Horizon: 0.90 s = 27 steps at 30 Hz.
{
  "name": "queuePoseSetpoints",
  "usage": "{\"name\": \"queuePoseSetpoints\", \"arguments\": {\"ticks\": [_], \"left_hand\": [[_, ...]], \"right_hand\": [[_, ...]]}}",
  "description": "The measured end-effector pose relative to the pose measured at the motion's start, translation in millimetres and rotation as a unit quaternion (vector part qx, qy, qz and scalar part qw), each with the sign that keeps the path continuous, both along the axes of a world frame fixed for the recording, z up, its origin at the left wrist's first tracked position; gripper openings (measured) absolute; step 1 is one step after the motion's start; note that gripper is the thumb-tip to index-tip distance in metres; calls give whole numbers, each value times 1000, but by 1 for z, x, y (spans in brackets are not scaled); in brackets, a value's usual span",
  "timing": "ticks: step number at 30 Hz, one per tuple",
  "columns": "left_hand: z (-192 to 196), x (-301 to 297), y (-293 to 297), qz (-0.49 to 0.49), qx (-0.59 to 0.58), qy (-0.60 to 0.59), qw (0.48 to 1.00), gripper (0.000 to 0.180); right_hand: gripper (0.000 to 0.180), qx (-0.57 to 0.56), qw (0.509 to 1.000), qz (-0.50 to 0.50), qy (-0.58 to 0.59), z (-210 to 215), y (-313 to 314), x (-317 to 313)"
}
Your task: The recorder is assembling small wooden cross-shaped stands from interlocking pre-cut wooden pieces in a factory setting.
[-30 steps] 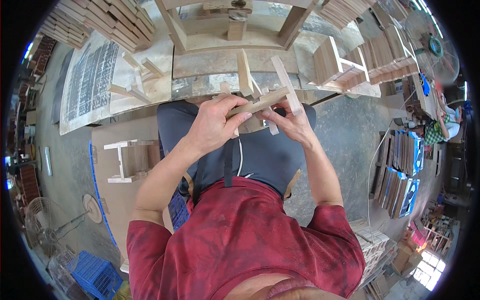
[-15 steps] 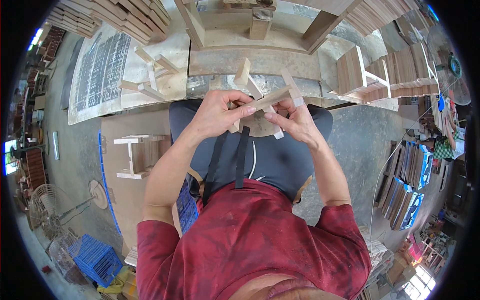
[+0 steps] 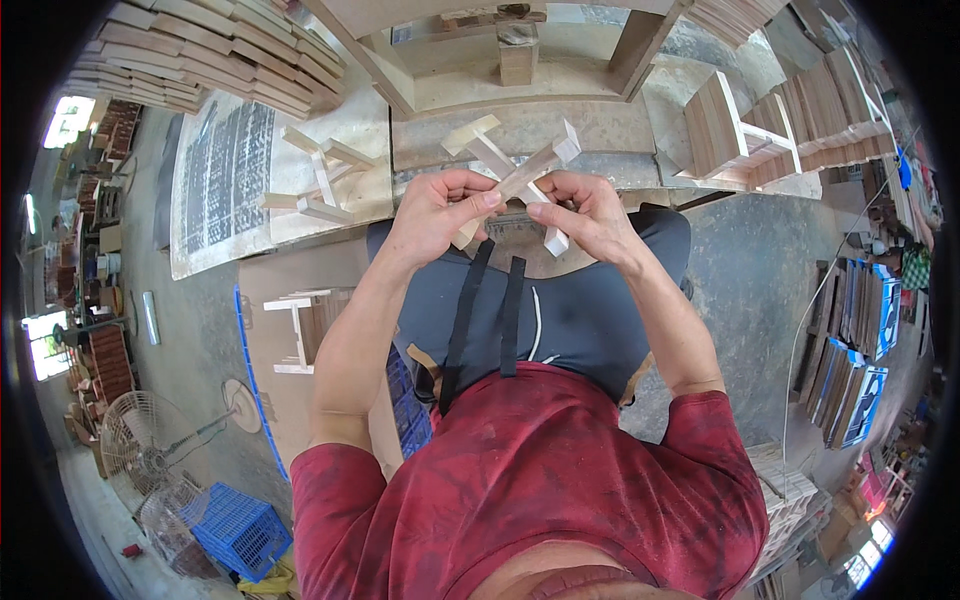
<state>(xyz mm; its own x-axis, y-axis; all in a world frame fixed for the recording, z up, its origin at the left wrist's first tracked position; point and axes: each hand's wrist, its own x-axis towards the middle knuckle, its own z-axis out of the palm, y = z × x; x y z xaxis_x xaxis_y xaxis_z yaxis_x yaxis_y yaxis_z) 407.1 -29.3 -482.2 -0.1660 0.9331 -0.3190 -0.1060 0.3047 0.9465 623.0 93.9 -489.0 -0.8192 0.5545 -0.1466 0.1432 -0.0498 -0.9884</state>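
My left hand (image 3: 447, 212) and my right hand (image 3: 583, 212) hold a pale wooden X-shaped frame (image 3: 528, 176) between them, above my lap at the table's near edge. Two strips cross in its middle, and short blocks sit at the ends that I can see. My left thumb and fingers pinch one strip near the crossing; my right fingers close round the other. Part of the frame's lower left end is hidden behind my left hand. On the table to the left lies a similar assembled wooden frame (image 3: 322, 175), apart from both hands.
Stacked wooden slats (image 3: 215, 50) fill the far left. Straight ahead stands a wooden box-like structure (image 3: 510, 103). Wooden boards with white strips (image 3: 715, 125) stand at the right of the table. A fan (image 3: 140, 440) and a blue plastic crate (image 3: 240, 530) are lower left.
The frame has turned in my hands, so its end blocks point differently. My right hand has come up a little around its strip. The whole view has shifted slightly.
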Motion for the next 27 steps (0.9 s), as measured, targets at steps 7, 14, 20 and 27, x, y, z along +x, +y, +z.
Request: {"name": "queuePoseSetpoints", "arguments": {"ticks": [7, 14, 20, 27], "left_hand": [[5, -12, 12, -28, -14, -8, 999, 29], [39, -35, 44, -10, -29, -106, 994, 32], [20, -12, 78, 107, 140, 129, 976, 30], [0, -39, 133, 187, 203, 375, 885, 31]], "right_hand": [[25, 8, 999, -12, 34, -4, 4, -8], [22, -128, 980, -86, 123, -21, 35, -38], [27, -190, 948, -203, 156, -16, 91, -73], [30, -43, 938, -286, 189, -5, 132, -115]]}}
